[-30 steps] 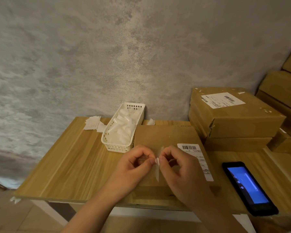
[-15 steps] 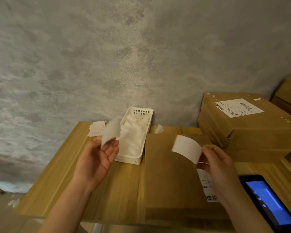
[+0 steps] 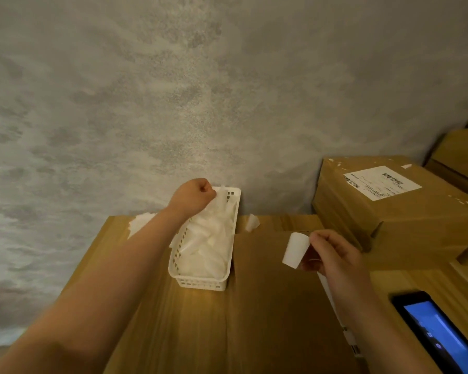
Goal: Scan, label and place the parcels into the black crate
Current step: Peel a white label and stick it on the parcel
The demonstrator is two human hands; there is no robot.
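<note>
A flat brown cardboard parcel (image 3: 268, 306) lies on the wooden table (image 3: 152, 306) in front of me, with a white barcode label along its right edge. My right hand (image 3: 333, 255) pinches a curled white sticker label (image 3: 295, 249) above the parcel. My left hand (image 3: 195, 193) is stretched out over the far end of the white plastic basket (image 3: 200, 282), fingers curled round a strip of white backing paper (image 3: 220, 198). The black crate is not in view.
The basket is full of discarded white paper. A phone (image 3: 441, 333) with a blue screen lies at the right. Stacked brown boxes (image 3: 389, 211) with a shipping label stand at the back right. Loose white slips (image 3: 138, 222) lie at the table's far left by the grey wall.
The sticker and its backing came apart between my hands. My left hand carried the backing paper forward over the basket, while my right hand stayed above the parcel with the sticker.
</note>
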